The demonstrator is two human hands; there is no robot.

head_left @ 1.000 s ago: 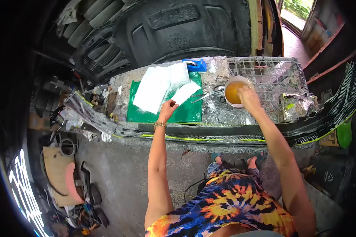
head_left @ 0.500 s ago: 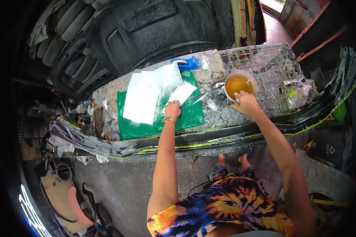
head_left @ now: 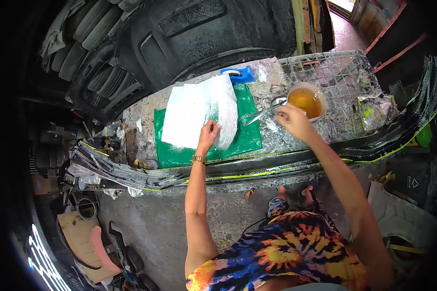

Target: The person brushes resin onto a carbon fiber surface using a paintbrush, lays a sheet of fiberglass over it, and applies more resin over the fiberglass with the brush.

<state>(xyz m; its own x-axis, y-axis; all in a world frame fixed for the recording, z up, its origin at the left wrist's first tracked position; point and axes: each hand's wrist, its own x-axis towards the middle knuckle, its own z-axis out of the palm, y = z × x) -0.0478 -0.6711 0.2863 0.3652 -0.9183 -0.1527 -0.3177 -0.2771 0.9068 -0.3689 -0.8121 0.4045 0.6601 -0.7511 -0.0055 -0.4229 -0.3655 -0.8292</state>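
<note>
My left hand point(head_left: 208, 135), a metal-band watch at its wrist, pinches the lower edge of a white fibreglass mat point(head_left: 184, 114). The mat's right part bows up into a curl, with green showing beneath. Under it lies a green plastic sheet point(head_left: 247, 136). Scissors point(head_left: 264, 114) rest right of the mat, blades pointing left. My right hand point(head_left: 296, 122) is over the table at the lower left of a tub point(head_left: 321, 92) of amber liquid point(head_left: 304, 101). Its fingers are bent and slightly apart, pointing towards the scissors, with nothing visible in them.
A blue tape dispenser point(head_left: 243, 74) stands behind the mat. Along the table's front edge runs a long black woven-fibre part point(head_left: 296, 162) with yellow-green edging. A large black moulded panel point(head_left: 189, 43) leans at the back. Plastic scrap point(head_left: 374, 114) lies at the right.
My right hand has moved left, away from the tub's rim. The white flap by my left hand has changed to a raised curl of mat. The whole view has shifted slightly.
</note>
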